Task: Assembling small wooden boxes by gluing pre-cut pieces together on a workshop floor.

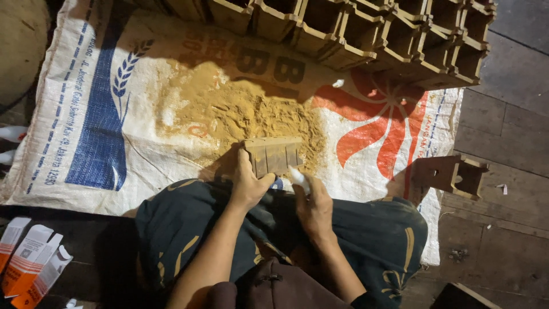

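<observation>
Left hand [247, 186] fingers grasp the small brown slatted wooden block [273, 155], at 12 o'clock from the lap, beside the tan sawdust heap [240, 111]. Right hand [313, 205] fingers clench a white tube [298, 178]. Risk: tube contents could spill onto sawdust if squeezed unevenly.

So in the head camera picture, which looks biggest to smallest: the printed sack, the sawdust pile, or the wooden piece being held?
1. Printed sack
2. Sawdust pile
3. Wooden piece, in the left hand

Rough matt wood for the block [273, 154] and boxes [366, 31]; woven plastic sack [103, 114], slightly glossy; powdery sawdust [240, 111]; worn floor planks [509, 131].
</observation>
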